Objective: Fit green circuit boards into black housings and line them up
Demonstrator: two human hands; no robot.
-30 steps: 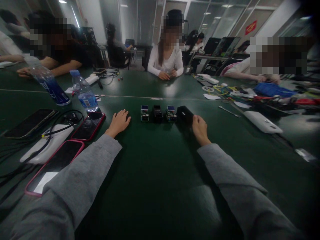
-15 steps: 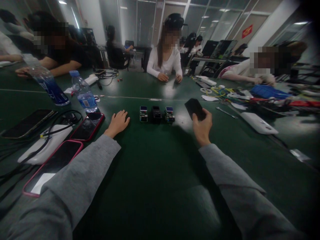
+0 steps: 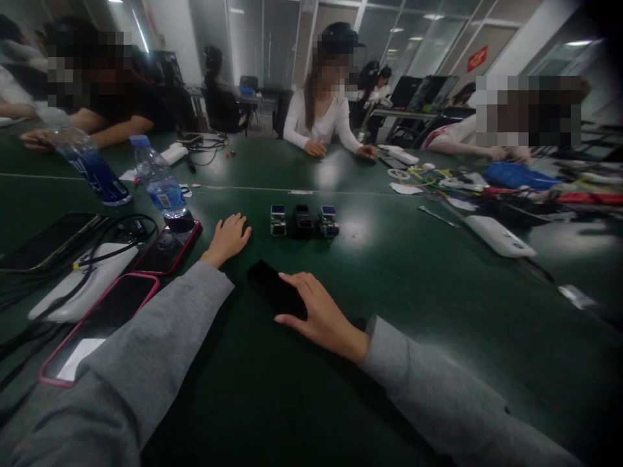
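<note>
A dark green table (image 3: 413, 279) carried everything within reach; at its far left stood a tall bottle (image 3: 95, 165), clear above and deep blue below, its contents too blurred to judge; just right of it stood a smaller bottle (image 3: 165, 193) with a blue cap and a blue label, see-through, though no liquid level could be made out. The right hand (image 3: 325, 318) pinched a black box (image 3: 272, 285), thumb on its near side and fingers on its far side; the left hand (image 3: 227, 240) rested palm down on the table, fingers loosely spread, gripping nothing. The box was slantwise at the near middle, its left end free; whether it touched the table could not be told; it looked stiff and light enough for one hand, and its sides might prove slippery, so a gentle squeeze on the long edges seemed the surest hold. Beyond it, in a row, sat a left gadget (image 3: 278, 220), a black gadget (image 3: 302, 218) and a right gadget (image 3: 329, 220); the outer two showed bare circuit parts, probably fragile and best taken by their rims.
</note>
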